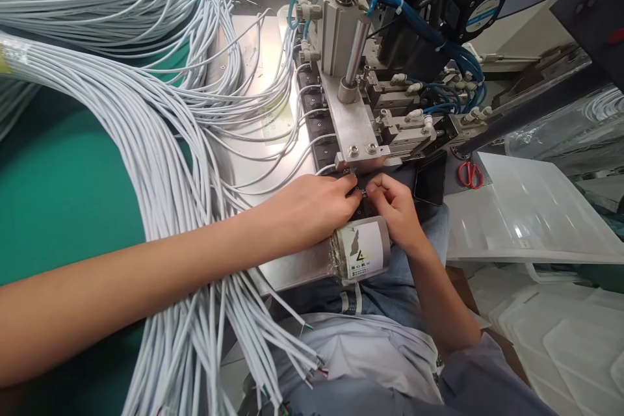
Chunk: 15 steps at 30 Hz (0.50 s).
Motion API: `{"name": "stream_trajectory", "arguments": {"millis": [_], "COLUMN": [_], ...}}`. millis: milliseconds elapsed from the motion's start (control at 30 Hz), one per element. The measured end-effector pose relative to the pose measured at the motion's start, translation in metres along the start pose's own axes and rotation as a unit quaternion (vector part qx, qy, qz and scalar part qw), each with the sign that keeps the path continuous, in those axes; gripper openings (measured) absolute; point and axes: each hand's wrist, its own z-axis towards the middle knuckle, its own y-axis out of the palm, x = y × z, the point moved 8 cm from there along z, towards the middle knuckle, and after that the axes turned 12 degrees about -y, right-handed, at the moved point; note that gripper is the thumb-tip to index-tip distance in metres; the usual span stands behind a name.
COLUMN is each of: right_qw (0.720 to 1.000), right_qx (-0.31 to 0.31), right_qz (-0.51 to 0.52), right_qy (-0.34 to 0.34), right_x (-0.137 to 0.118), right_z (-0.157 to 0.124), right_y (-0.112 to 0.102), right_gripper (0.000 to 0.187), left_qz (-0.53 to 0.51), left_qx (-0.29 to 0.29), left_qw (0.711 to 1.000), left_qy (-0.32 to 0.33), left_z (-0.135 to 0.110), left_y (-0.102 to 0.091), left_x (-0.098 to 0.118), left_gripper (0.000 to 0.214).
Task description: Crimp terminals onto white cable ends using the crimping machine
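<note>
The left hand (312, 208) and right hand (397, 208), just above the warning-labelled cylinder (361, 250), are bare, as are both forearms. Below that cylinder show faded blue denim trousers (390, 292), and lower still a pale grey-white shirt (370, 351) in soft folds. To the cylinder's lower right, a grey-blue short sleeve (487, 370) ends near the right elbow.

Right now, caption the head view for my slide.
Left hand and right hand pinch a small dark part beneath the grey metal press plate, white cables alongside.
</note>
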Motion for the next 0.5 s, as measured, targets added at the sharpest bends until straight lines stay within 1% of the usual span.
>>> {"name": "stream_trajectory", "arguments": {"millis": [67,167,233,300,400,467,500], "right_qw": [1.000,0.997,0.995,0.994,0.996,0.997,0.997], "right_qx": [0.011,0.030,0.041,0.050,0.050,0.053,0.068], "right_qz": [0.014,0.056,0.073,0.079,0.064,0.038,0.018], "right_qy": [0.008,0.039,0.052,0.051,0.042,0.038,0.033], "right_x": [0.001,0.006,0.008,0.008,0.009,0.009,0.008], "right_z": [0.001,-0.001,-0.002,-0.002,0.001,0.002,0.000], "right_y": [0.000,0.003,0.005,0.005,0.004,-0.001,-0.006], "right_gripper": [0.030,0.033,0.032,0.031,0.031,0.030,0.029], "left_qz": [0.013,0.027,0.030,0.038,0.064,0.070,0.068], "left_qx": [-0.013,-0.036,-0.046,-0.055,-0.071,-0.079,-0.083], "left_qw": [1.000,0.999,0.998,0.997,0.993,0.992,0.991], "left_qy": [-0.001,-0.006,-0.013,-0.027,-0.063,-0.075,-0.076], "left_z": [0.001,0.002,0.001,-0.001,-0.006,-0.009,-0.010], "left_y": [0.001,0.001,-0.002,-0.006,-0.015,-0.021,-0.022], "left_x": [0.001,0.002,0.003,0.003,0.000,-0.002,-0.003], "left_gripper": [0.023,0.025,0.027,0.023,0.012,0.015,0.016]}}
